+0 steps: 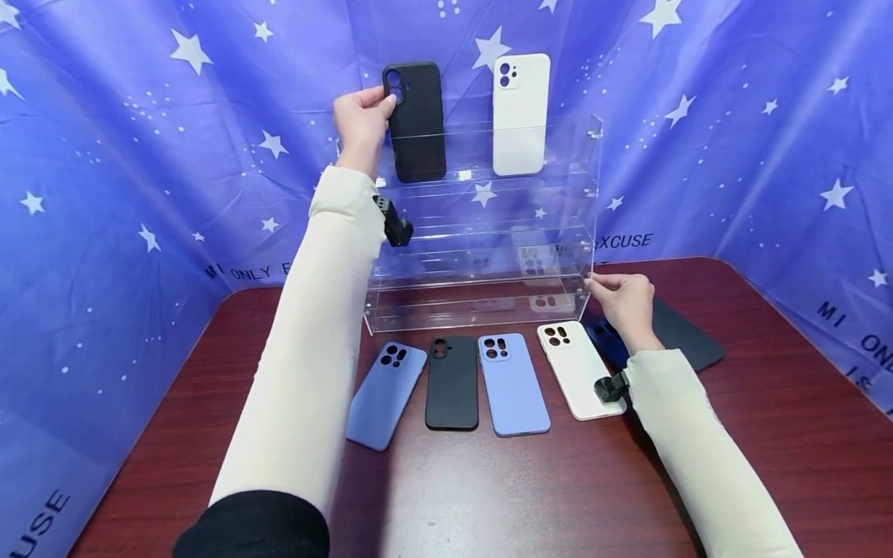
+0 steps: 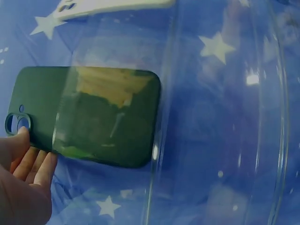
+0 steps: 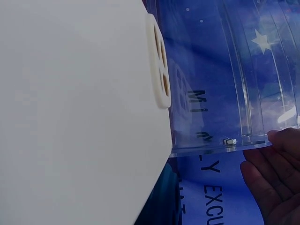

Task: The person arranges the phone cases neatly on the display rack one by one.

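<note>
Case (image 1: 422,151), black, upright far left on top tier of rack (image 1: 481,232); left hand (image 1: 360,124) pinches its camera edge, right hand (image 1: 626,306) pinches rack's right side: best seated square, rack steadied.

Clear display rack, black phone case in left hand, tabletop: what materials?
Clear display rack: likely acrylic, glossy; starry backdrop shows through, edges glint.
Held black phone case: probably silicone or soft plastic, matte; dull, even surface in the head view.
Tabletop: wood or wood-look laminate, semi-gloss; reddish-brown streaks, blurred glare.
</note>
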`<act>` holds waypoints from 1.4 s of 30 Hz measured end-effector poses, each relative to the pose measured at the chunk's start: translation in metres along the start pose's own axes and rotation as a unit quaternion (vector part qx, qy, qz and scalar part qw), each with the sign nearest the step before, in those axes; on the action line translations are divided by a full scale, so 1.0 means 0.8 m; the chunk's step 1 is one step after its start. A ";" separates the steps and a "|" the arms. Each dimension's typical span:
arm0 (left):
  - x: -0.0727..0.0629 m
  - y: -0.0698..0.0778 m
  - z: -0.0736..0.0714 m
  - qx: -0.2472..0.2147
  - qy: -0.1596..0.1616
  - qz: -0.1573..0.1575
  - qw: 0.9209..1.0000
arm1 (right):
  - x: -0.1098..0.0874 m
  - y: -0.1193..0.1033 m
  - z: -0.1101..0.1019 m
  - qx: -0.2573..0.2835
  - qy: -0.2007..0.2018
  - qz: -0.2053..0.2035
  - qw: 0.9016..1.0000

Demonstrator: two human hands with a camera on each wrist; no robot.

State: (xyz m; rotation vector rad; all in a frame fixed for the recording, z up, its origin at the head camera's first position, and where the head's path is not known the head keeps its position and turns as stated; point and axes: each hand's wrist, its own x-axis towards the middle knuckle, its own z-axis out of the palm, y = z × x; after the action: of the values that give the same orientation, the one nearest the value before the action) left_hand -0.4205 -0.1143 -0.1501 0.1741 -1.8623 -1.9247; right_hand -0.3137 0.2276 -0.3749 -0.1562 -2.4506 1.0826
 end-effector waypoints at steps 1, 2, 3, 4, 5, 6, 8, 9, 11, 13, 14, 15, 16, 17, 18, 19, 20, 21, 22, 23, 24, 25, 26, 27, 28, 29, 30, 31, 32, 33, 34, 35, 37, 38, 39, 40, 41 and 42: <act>0.000 0.000 0.000 0.022 0.003 0.003 1.000 | 0.000 0.000 0.000 0.001 0.000 0.001 1.000; 0.000 0.000 0.001 0.043 0.005 0.004 0.999 | 0.000 0.000 0.001 0.001 0.000 0.001 1.000; 0.001 0.000 0.001 0.060 0.007 0.006 0.998 | -0.001 0.000 0.001 0.002 0.001 0.001 1.000; 0.001 -0.001 0.002 0.069 0.009 0.008 0.998 | -0.001 0.000 0.002 0.003 0.001 0.000 1.000; 0.001 -0.001 0.002 0.078 0.013 0.008 0.997 | -0.001 0.001 0.002 0.003 0.001 0.000 1.000; 0.002 -0.001 0.001 0.081 0.017 0.007 0.997 | -0.001 0.001 0.002 0.005 0.001 -0.001 1.000; 0.002 -0.001 -0.002 0.084 0.024 0.015 0.996 | -0.001 0.001 0.002 0.005 0.002 -0.002 1.000; 0.002 0.000 -0.005 0.087 0.027 0.021 0.996 | -0.001 0.001 0.002 0.005 0.002 -0.002 1.000; 0.001 0.001 -0.012 0.092 0.032 0.032 0.995 | -0.001 0.001 0.002 0.005 0.001 0.000 1.000; -0.002 0.003 -0.023 0.090 0.030 0.044 0.995 | 0.000 0.001 0.001 0.003 0.000 0.002 1.000; -0.003 0.004 -0.029 0.090 0.027 0.048 0.994 | 0.000 0.001 0.001 0.003 -0.001 0.004 1.000; -0.005 0.003 -0.036 0.089 0.024 0.055 0.994 | 0.000 0.000 0.000 0.003 -0.002 0.005 1.000; -0.006 0.002 -0.043 0.083 0.019 0.057 0.995 | 0.000 -0.001 0.000 0.003 -0.001 0.005 1.000; -0.008 0.000 -0.049 0.073 0.013 0.059 0.996 | 0.000 -0.001 0.000 0.003 -0.001 0.005 1.000; -0.011 -0.003 -0.055 0.064 0.008 0.062 0.996 | 0.000 -0.001 0.000 0.003 -0.001 0.003 1.000; -0.013 -0.006 -0.061 0.059 0.001 0.064 0.996 | 0.000 -0.001 0.000 0.002 0.000 0.002 1.000; -0.017 -0.010 -0.066 0.050 -0.007 0.066 0.997 | 0.000 -0.001 0.000 0.001 0.002 0.001 1.000; -0.021 -0.014 -0.072 0.044 -0.016 0.067 0.997 | 0.000 -0.001 -0.001 -0.001 0.002 -0.001 1.000; -0.027 -0.018 -0.077 0.034 -0.026 0.062 0.997 | 0.000 -0.002 -0.001 -0.003 0.002 -0.002 1.000; -0.033 -0.022 -0.082 0.032 -0.035 0.060 0.997 | 0.000 -0.001 -0.001 -0.005 0.002 -0.003 1.000; -0.039 -0.027 -0.087 0.030 -0.045 0.062 0.997 | 0.000 -0.001 -0.001 -0.007 0.002 -0.003 1.000; -0.046 -0.032 -0.092 0.028 -0.056 0.067 0.996 | 0.000 -0.001 -0.001 -0.008 0.001 -0.002 1.000; -0.053 -0.037 -0.097 0.027 -0.067 0.072 0.995 | 0.000 -0.002 -0.001 -0.010 0.002 -0.002 1.000; -0.060 -0.043 -0.102 0.029 -0.077 0.077 0.994 | 0.000 -0.002 -0.001 -0.010 0.002 -0.002 1.000; -0.066 -0.049 -0.106 0.029 -0.087 0.082 0.992 | 0.000 -0.002 -0.001 -0.011 0.001 -0.002 1.000; -0.073 -0.056 -0.110 0.030 -0.096 0.089 0.991 | 0.001 -0.001 -0.002 -0.011 0.001 -0.002 1.000; -0.079 -0.064 -0.115 0.031 -0.104 0.097 0.989 | 0.001 -0.001 -0.002 -0.011 0.001 -0.002 1.000; -0.086 -0.071 -0.119 0.035 -0.112 0.101 0.988 | 0.001 -0.001 -0.002 -0.010 0.001 -0.002 1.000; -0.092 -0.078 -0.124 0.039 -0.120 0.101 0.987 | 0.001 -0.001 -0.002 -0.011 0.001 -0.003 1.000; -0.098 -0.085 -0.128 0.038 -0.126 0.100 0.986 | 0.001 -0.001 -0.002 -0.010 0.001 -0.003 1.000; -0.103 -0.093 -0.132 0.038 -0.132 0.097 0.986 | 0.001 -0.001 -0.002 -0.010 0.001 -0.003 1.000; -0.110 -0.100 -0.136 0.041 -0.137 0.093 0.985 | 0.000 -0.001 -0.001 -0.010 0.001 -0.003 1.000; -0.122 -0.115 -0.144 0.044 -0.150 0.083 0.984 | 0.000 -0.001 -0.001 -0.012 0.001 -0.001 1.000; -0.128 -0.122 -0.148 0.047 -0.155 0.079 0.984 | 0.000 -0.001 -0.001 -0.013 0.000 -0.001 1.000; -0.133 -0.130 -0.151 0.049 -0.161 0.075 0.983 | 0.000 -0.001 -0.001 -0.013 -0.001 -0.001 1.000; -0.139 -0.138 -0.155 0.053 -0.167 0.072 0.982 | 0.000 -0.001 -0.001 -0.014 -0.001 0.000 1.000; -0.144 -0.146 -0.159 0.056 -0.174 0.069 0.981 | 0.000 -0.001 -0.001 -0.014 -0.002 0.000 1.000; -0.149 -0.155 -0.162 0.053 -0.182 0.067 0.980 | 0.000 -0.001 -0.001 -0.014 -0.003 0.001 1.000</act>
State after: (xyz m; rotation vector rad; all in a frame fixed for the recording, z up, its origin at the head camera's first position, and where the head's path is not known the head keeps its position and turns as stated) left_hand -0.2921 -0.1868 -0.3070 -0.2844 -2.1486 -1.8596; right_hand -0.3134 0.2278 -0.3737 -0.1663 -2.4721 1.0507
